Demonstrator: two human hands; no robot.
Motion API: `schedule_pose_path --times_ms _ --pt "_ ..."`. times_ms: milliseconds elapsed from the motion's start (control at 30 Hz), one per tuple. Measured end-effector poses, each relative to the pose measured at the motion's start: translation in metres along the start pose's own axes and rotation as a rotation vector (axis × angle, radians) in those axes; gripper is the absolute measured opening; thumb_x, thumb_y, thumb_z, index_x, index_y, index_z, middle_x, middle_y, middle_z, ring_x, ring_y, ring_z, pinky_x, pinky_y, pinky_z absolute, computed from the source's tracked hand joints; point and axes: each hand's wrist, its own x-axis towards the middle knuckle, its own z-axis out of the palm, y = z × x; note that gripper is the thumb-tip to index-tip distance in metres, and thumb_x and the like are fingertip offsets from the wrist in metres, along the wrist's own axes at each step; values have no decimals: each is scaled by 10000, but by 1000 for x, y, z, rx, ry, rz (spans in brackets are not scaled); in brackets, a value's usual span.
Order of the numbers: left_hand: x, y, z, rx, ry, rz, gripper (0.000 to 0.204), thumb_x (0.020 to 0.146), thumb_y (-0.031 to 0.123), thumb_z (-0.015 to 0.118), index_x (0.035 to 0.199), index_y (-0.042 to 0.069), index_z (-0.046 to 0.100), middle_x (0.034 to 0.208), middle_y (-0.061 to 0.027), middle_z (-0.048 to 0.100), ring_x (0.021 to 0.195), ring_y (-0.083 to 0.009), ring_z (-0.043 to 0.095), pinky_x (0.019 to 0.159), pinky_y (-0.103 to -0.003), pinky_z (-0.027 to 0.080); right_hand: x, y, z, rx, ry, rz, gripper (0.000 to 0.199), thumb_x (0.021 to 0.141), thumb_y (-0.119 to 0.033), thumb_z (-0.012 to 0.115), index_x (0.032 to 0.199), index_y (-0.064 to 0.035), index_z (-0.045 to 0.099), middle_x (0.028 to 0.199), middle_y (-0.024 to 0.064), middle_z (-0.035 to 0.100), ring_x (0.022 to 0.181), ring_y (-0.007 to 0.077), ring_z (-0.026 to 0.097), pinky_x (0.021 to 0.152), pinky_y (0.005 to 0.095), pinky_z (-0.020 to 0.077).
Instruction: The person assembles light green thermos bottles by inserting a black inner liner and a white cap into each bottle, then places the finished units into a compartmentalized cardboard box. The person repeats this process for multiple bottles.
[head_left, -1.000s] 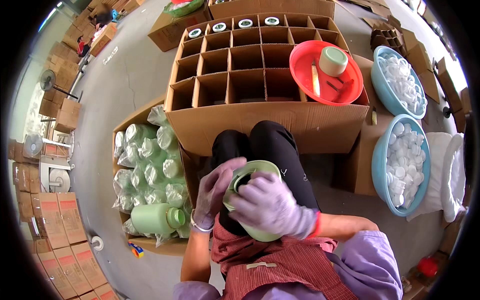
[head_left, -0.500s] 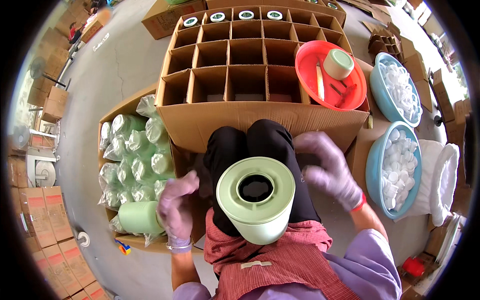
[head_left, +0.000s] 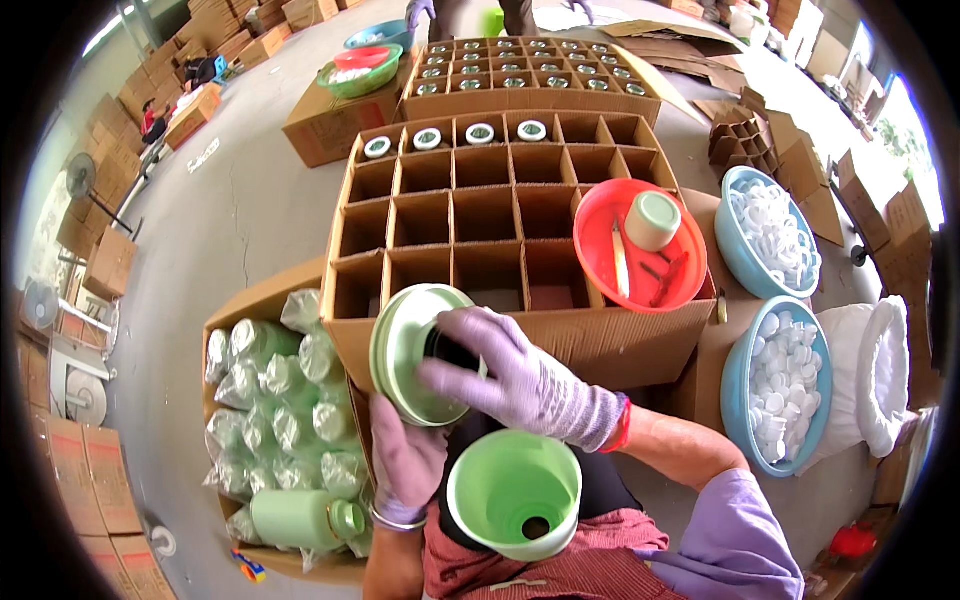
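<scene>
A pale green round lid (head_left: pixel 398 352) with a dark round middle is held up and tilted in front of my knees. My left hand (head_left: pixel 408 462) grips it from below, its fingers partly hidden behind the lid. My right hand (head_left: pixel 520 375) reaches across its face, fingers bent at the edge of the dark middle; the fingertips are partly hidden. Both hands wear thin purple gloves. A light green cup-shaped container (head_left: pixel 480 492) stands in my lap, its mouth facing up and a small dark hole showing in its bottom.
A divided cardboard box (head_left: pixel 455 325) stands ahead, a red basin (head_left: pixel 592 262) on its right. Left, a carton holds plastic-wrapped green bottles (head_left: pixel 290 430), with one unwrapped bottle (head_left: pixel 290 518) on top. Blue basins of white rings (head_left: pixel 775 230) and white caps (head_left: pixel 785 390) stand right. A co-worker's hand (head_left: pixel 420 12) shows beyond.
The lid has come off the container in my lap and is now up in my hands, further left. Both hands, apart before, have met at it. The view has tilted up.
</scene>
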Motion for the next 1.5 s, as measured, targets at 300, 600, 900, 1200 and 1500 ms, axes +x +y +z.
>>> schedule_pose_path --times_ms 300,600,900,1200,1500 --pt "57 -30 -26 652 -198 474 734 885 513 693 1344 -21 485 1404 -267 477 1272 -398 513 1060 -474 426 12 66 9 1522 -383 1023 634 1034 -543 400 980 31 663 677 69 662 517 170 647 468 274 543" --pt "169 -55 -28 536 57 -102 358 995 156 565 1286 -50 586 1181 -101 651 1092 -143 586 939 -273 459 115 354 11 -87 -351 436 269 872 -241 621 1046 -60 719 866 149 723 805 297 703 772 425 548" --pt "184 -60 -18 961 -7 250 299 947 21 559 1237 -41 596 1136 -197 644 1011 -329 634 902 -368 500 119 443 144 -457 -1247 697 328 808 -260 641 1069 -82 727 919 147 732 847 296 697 736 417 538" --pt "189 -65 -24 877 -110 59 380 878 -35 574 1257 -4 586 1056 -193 654 901 -340 646 807 -404 512 138 438 121 -237 -1059 813 341 811 -272 627 1003 -3 712 863 188 712 760 319 677 669 423 517" --pt "194 -69 -26 1011 -43 265 337 914 14 549 1247 -28 574 1074 -201 661 930 -385 634 821 -402 517 186 428 -4 -150 -351 717 256 879 -255 650 994 -41 732 867 107 715 743 199 706 667 330 577"
